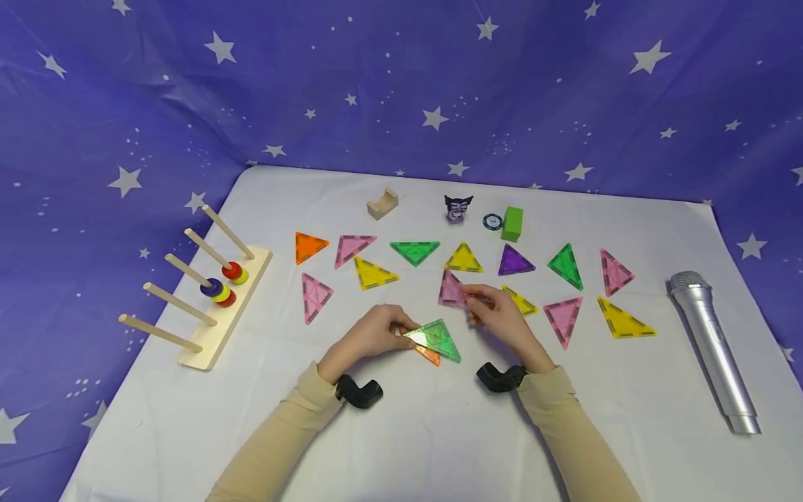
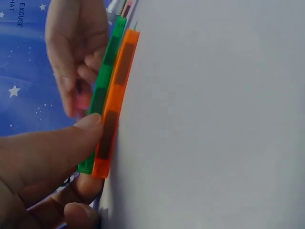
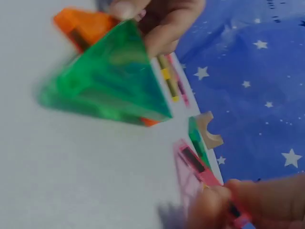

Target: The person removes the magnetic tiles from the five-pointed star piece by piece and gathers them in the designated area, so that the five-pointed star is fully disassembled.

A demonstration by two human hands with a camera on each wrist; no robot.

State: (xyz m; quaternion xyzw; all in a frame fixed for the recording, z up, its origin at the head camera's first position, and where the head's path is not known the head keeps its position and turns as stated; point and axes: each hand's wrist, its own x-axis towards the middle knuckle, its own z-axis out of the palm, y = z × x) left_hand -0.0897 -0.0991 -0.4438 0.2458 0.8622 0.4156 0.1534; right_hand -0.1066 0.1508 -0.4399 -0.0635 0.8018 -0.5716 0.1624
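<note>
My left hand (image 1: 376, 331) pinches two stacked magnetic tiles, a green triangle (image 1: 439, 338) over an orange triangle (image 1: 429, 355). In the left wrist view their edges lie side by side, the green tile (image 2: 106, 71) next to the orange tile (image 2: 119, 86), with the thumb across them. To the right, my right hand (image 1: 502, 321) pinches a pink triangle tile (image 1: 450, 289) by its right side. That pink tile (image 3: 193, 164) stands tilted in the right wrist view, partly covered by the fingers. A yellow tile (image 1: 521, 300) lies just beyond the right hand, partly hidden.
Several triangle tiles lie in loose rows, among them a purple one (image 1: 515, 261). A wooden peg stand (image 1: 228, 321) with rings is at left, a silver microphone (image 1: 715, 352) at right. Behind are a wooden cradle (image 1: 383, 204), a small figurine (image 1: 457, 209), a chip (image 1: 493, 222) and a green block (image 1: 512, 224).
</note>
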